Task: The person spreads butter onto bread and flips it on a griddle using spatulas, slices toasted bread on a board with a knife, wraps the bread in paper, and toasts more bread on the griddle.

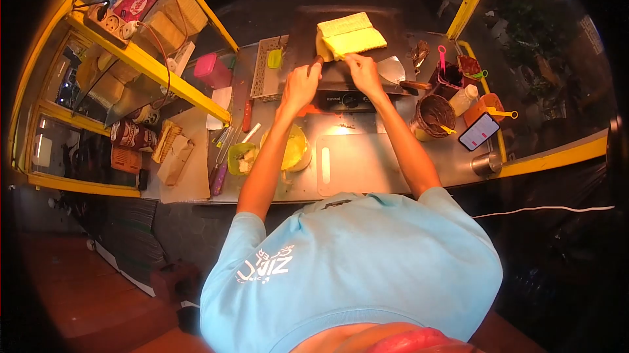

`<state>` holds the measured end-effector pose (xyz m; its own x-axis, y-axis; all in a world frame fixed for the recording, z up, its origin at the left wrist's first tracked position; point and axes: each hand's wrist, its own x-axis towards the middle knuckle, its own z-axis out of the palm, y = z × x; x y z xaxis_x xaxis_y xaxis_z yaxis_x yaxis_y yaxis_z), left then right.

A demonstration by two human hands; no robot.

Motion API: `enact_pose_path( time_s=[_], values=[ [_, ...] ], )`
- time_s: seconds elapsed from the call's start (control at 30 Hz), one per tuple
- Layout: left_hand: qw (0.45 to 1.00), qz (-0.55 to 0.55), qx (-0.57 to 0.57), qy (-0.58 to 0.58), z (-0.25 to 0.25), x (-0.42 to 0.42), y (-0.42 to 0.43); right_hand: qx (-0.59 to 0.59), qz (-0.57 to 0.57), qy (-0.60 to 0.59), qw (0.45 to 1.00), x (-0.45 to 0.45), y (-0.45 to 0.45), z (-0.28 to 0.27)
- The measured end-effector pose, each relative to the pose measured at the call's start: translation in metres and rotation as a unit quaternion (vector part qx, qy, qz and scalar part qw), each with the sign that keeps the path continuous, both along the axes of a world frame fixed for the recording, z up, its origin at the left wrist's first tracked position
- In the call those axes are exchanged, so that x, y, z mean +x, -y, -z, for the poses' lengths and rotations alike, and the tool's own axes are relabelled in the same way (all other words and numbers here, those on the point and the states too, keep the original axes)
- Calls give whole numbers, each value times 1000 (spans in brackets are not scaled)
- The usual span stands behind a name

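Note:
A thick yellow slab of bread (357, 39), with a folded-looking strip along its far side, lies over the dark griddle (304, 35). My left hand (302, 85) is closed around the brown handle of a spatula (318, 60); its blade appears to meet the bread's left side and is mostly hidden. At the bread's near edge, the fingers of my right hand (364, 74) are closed on it. A second spatula (393, 70) with a wide metal blade rests at the griddle's right, its wooden handle pointing outward.
Right of the griddle stand a tub of brown spread (434, 116), a dark jar (448, 80), an orange container (483, 109) and a phone (479, 131). Nearer are a cutting board (357, 166) and a yellow tub (298, 150). A red-handled knife (247, 116) and yellow-framed case (147, 55) lie left.

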<state>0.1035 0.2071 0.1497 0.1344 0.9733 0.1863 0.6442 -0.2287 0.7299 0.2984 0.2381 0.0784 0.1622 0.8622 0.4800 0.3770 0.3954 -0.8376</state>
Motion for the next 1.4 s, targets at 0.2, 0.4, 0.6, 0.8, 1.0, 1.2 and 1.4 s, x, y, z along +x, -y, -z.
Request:
enact_pose_path(
  time_s=[0.2, 0.4, 0.6, 0.8, 1.0, 1.2, 1.4],
  values=[
    [999, -29, -1, 44, 10, -11, -4, -65, 185, 170, 966, 57, -5, -27],
    [998, -17, 53, -29, 3, 3, -9, -92, -2, 133, 987, 25, 1, -27],
    [997, 5, 44, -56, -8, 10, 3, -55, 70, 34, 995, 36, -37, 27],
    [997, -27, 55, -46, -2, 1, -1, -19, 165, 57, 984, 53, 12, -35],
    [991, -31, 33, -126, -10, 24, 13, -15, 3, 124, 992, 10, 25, -8],
    [993, -39, 55, -102, -4, 18, 18, -74, 109, 157, 979, 30, -17, 7],
    [997, -65, 32, -2, 13, -4, 18, -217, 48, -130, 966, 45, -34, -9]
  ],
)
